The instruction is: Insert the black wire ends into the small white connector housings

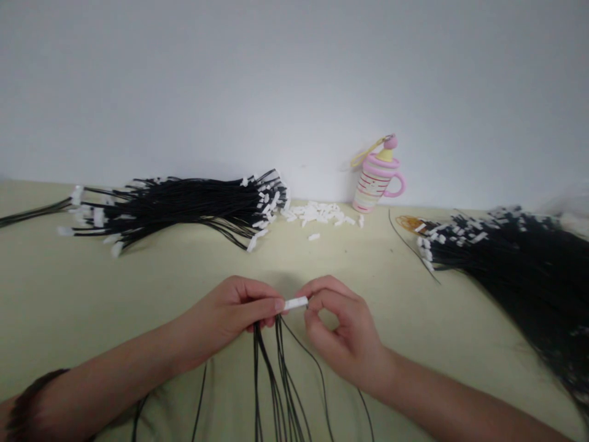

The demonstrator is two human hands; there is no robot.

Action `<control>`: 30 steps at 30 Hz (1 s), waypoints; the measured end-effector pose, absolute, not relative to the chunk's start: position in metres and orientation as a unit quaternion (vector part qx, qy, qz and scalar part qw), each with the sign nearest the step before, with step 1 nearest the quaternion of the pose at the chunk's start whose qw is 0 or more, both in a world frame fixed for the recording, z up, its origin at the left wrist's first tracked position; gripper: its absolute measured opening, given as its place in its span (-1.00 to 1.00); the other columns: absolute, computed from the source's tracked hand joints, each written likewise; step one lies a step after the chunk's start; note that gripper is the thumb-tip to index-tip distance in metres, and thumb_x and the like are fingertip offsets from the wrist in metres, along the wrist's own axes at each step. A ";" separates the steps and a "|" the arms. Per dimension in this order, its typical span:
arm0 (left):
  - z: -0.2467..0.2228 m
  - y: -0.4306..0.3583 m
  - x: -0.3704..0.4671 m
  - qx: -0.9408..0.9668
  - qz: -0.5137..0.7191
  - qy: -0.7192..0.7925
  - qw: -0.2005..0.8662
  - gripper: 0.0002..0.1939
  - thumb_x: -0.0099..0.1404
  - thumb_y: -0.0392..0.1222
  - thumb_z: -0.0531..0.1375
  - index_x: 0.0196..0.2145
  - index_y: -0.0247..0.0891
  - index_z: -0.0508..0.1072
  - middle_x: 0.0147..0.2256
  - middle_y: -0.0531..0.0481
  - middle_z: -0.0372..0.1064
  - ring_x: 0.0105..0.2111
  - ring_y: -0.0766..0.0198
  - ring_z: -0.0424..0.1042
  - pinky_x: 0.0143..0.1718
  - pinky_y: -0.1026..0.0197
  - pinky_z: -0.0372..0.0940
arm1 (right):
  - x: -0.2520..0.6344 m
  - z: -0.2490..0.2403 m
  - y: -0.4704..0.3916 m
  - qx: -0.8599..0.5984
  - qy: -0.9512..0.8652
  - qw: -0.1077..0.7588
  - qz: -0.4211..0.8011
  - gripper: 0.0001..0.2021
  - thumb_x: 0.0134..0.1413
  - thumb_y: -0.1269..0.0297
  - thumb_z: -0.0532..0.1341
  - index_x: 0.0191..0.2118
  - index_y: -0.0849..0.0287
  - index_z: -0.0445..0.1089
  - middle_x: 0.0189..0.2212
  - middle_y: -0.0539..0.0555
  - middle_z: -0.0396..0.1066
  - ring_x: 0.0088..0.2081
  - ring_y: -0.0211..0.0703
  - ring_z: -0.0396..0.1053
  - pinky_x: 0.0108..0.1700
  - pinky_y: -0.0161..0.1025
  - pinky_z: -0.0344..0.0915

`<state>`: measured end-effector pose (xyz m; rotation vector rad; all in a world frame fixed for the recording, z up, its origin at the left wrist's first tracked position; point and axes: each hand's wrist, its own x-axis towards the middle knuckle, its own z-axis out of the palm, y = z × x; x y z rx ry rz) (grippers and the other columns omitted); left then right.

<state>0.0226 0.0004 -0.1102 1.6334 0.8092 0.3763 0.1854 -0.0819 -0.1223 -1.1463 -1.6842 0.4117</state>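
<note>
A small white plastic connector (295,303) sticks out from between the thumb and fingers of my left hand (253,307), which is closed on it. Several thin black wires (280,356) hang down from below that hand toward the bottom edge. My right hand (338,325) is at the connector's right end, its thumb and index finger curled into a pinch. Whatever its fingertips hold is too small or hidden to make out. One black wire (365,405) shows below my right wrist.
A bundle of black cables (193,199) with white connectors lies at the back left. Loose white pieces (317,213) lie beside it, near a pink cup-shaped item (375,181) by the wall. A larger black cable pile (519,270) and orange loops (409,223) are at right.
</note>
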 end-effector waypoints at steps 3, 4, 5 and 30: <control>-0.113 0.000 0.023 0.705 0.167 0.351 0.593 -0.70 0.11 -0.07 0.12 -0.68 -0.28 0.33 -0.70 0.15 0.07 -0.62 0.39 -0.02 -0.58 0.29 -0.14 | 0.186 -0.125 -0.082 -0.476 -0.696 0.511 0.168 -0.85 -0.15 0.60 0.07 -0.53 0.21 0.22 -0.42 0.06 0.30 -0.34 -0.27 0.30 -0.30 -0.34 0.23; -0.113 0.000 0.022 0.706 0.163 0.353 0.592 -0.70 0.11 -0.07 0.12 -0.68 -0.28 0.33 -0.70 0.15 0.06 -0.63 0.39 -0.04 -0.59 0.29 -0.15 | 0.186 -0.126 -0.082 -0.477 -0.695 0.511 0.168 -0.85 -0.15 0.60 0.07 -0.53 0.21 0.22 -0.42 0.06 0.29 -0.35 -0.27 0.29 -0.30 -0.34 0.23; -0.113 0.000 0.022 0.708 0.158 0.354 0.591 -0.70 0.11 -0.06 0.12 -0.67 -0.28 0.33 -0.70 0.15 0.05 -0.63 0.40 -0.05 -0.59 0.29 -0.16 | 0.186 -0.126 -0.082 -0.477 -0.695 0.510 0.170 -0.85 -0.15 0.60 0.07 -0.53 0.21 0.22 -0.42 0.06 0.29 -0.35 -0.26 0.29 -0.31 -0.34 0.23; -0.074 0.002 0.000 0.586 0.253 0.295 0.711 -0.80 -0.05 -0.06 0.24 -0.62 -0.26 0.48 -0.65 0.04 0.26 -0.65 0.42 0.09 -0.63 0.34 0.00 | 0.222 -0.121 -0.061 -0.411 -0.642 0.305 0.571 -0.83 -0.08 0.31 0.22 -0.33 0.25 0.47 -0.54 -0.03 0.36 -0.55 -0.42 0.23 -0.51 -0.43 0.16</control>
